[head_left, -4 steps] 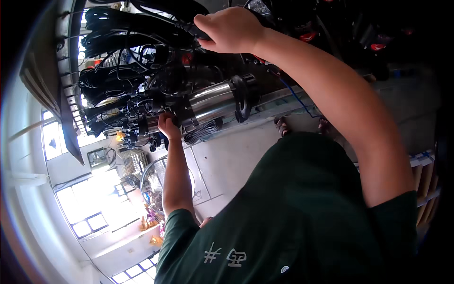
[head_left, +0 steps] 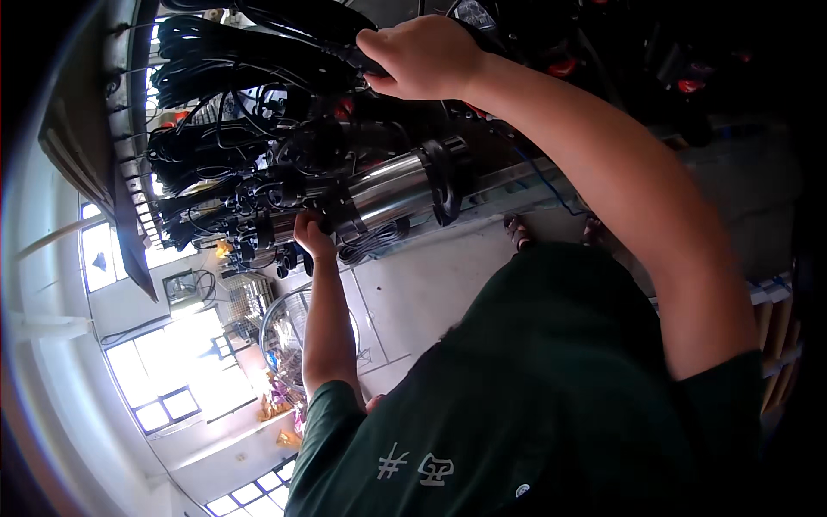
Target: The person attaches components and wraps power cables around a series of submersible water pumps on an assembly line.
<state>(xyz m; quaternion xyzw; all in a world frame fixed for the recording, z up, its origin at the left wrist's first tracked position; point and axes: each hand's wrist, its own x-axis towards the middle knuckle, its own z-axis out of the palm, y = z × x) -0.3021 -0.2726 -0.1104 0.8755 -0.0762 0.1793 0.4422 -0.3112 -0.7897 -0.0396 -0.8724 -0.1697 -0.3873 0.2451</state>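
**A person (head_left: pixel 517 370) with both arms out among cable coils (head_left: pixel 207 60)**

From where I stand, the dark green shirt fills most of the view, pale lettering on it. Beyond it lies the pale floor (head_left: pixel 405 293), with a bright window (head_left: pixel 181 362) in the wall off to the left. Big bundles of black cable crowd the upper left, next to a dark rail set with hooks.

Below those coils, a silver cylinder (head_left: pixel 388 185) with black end pieces lies slantwise, a good bit forward of the person's feet. The right arm arches over from the right, and its hand (head_left: pixel 426 60) is closed around a thick black cable piece (head_left: pixel 369 64), above the cylinder. The left hand (head_left: pixel 314 234) is lower down, fingers curled, just beside the cylinder's black collar; its fingertips are hidden, so I can't tell which part it grips, if any.

A thin blue cord (head_left: pixel 547 183) trails past under the right forearm, and a dark sandal (head_left: pixel 517 231) shows near it on the floor.
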